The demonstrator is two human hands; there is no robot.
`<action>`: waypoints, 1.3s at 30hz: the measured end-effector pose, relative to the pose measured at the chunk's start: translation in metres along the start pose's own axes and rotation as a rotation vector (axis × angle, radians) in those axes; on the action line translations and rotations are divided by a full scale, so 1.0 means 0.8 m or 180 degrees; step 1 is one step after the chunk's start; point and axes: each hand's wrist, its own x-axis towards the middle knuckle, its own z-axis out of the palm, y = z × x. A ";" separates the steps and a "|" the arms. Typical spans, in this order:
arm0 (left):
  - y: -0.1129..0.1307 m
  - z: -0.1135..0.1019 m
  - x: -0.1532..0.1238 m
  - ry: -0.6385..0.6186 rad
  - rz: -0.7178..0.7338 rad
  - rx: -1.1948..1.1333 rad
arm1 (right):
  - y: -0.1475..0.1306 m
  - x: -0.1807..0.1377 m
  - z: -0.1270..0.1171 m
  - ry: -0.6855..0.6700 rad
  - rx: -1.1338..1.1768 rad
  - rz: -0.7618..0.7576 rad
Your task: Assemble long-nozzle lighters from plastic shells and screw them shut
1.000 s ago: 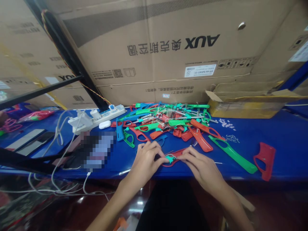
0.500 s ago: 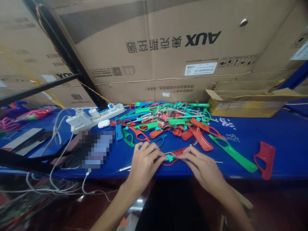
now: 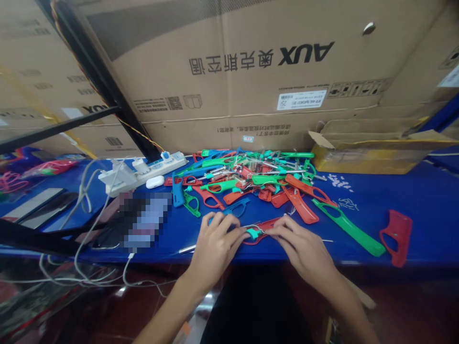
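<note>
Red plastic makes up the open shell [image 3: 271,223] that I see on my feed, at the near side of the blue table [image 3: 367,193]. The left hand [image 3: 218,239] pinches the teal part [image 3: 254,233] inside it. The right hand [image 3: 304,246] touches its right side; whether gripping, I cannot tell. Farther off lies a mixed pile [image 3: 256,179]; a green shell [image 3: 353,231] lies right.

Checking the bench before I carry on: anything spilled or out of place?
Small pale pieces lie scattered on the blue tabletop, right of the jumbled pile of parts; they look spilled, though perhaps set there. The large cardboard box behind has upside-down printing.
</note>
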 end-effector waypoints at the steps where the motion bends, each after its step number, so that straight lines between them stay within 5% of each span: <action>1: 0.002 -0.001 -0.001 -0.0023 0.0004 0.0031 | 0.000 0.000 0.001 -0.0001 -0.0016 -0.0009; 10: -0.009 -0.009 -0.028 0.0213 -0.0408 0.0027 | 0.007 -0.005 0.011 0.0285 -0.0576 -0.0303; 17: -0.028 -0.008 -0.017 -0.0173 -0.0550 -0.0156 | -0.007 0.010 -0.001 0.0147 -0.0989 -0.0362; 23: -0.031 -0.006 -0.018 -0.0190 -0.0480 -0.0275 | -0.005 0.037 -0.004 0.0057 -0.0656 -0.0806; 39: -0.040 -0.001 -0.011 -0.0452 -0.0171 -0.0290 | 0.000 0.042 0.004 0.0001 -0.0083 -0.0488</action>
